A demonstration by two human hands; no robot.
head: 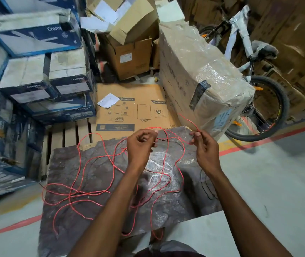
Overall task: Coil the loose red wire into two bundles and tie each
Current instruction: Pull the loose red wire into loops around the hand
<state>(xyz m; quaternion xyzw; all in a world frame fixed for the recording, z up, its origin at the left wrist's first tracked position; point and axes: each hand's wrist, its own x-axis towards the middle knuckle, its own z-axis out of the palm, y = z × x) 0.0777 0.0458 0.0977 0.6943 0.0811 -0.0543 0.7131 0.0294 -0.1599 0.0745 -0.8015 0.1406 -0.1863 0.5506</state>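
Head camera showed the left hand (140, 144) and right hand (204, 148) each pinching the red wire (78, 151) above a dark slab (62, 164).

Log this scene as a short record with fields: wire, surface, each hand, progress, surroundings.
wire: red wire, loose tangled loops, uncoiled
surface: dark slab, with the wire sprawled over it
left hand: fingers pinch the wire above the slab
right hand: fingers pinch the wire, a free end sticking up past them
progress: no bundle coiled or tied
surroundings: stacked boxes, wrapped carton, bicycle
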